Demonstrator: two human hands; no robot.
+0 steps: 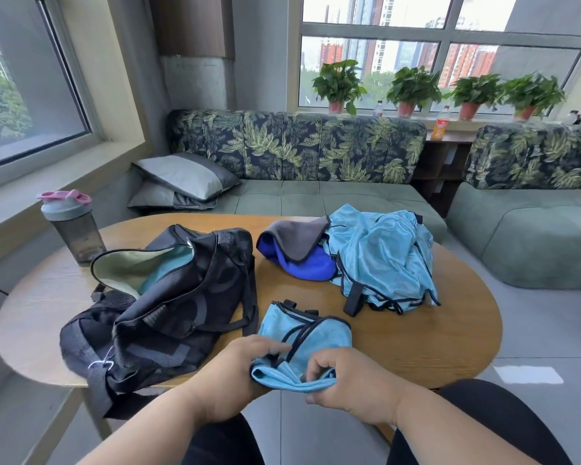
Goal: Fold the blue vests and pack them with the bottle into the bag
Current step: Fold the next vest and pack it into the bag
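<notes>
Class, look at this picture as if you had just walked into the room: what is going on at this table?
A seated person is folding a light blue vest at the near edge of the wooden table. Both the left hand and the right hand have a grip on its near end. More blue vests lie in an unfolded heap further back. The black bag sits open on the left, and the bottle stands behind it, not yet packed.
</notes>
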